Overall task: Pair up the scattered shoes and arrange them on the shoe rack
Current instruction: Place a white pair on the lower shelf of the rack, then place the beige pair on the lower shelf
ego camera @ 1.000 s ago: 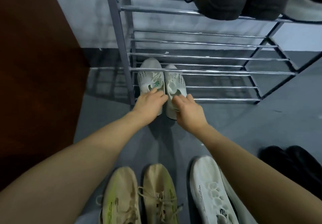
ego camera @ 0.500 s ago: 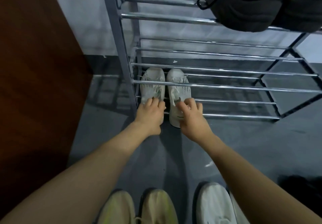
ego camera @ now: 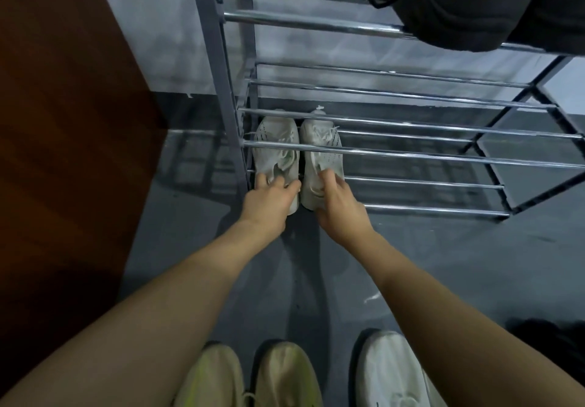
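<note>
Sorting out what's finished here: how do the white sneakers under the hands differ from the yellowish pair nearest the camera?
The white sneakers sit on the lowest tier of the shoe rack; the yellowish pair lies on the floor. The left hand and right hand touch the white ones; nothing touches the yellowish pair. The colours differ: off-white against pale yellow-green. Both are laced pairs, side by side, toes pointing away.

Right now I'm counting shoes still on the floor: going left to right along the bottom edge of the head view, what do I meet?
Left yellowish shoe → right yellowish shoe → white shoe
</note>
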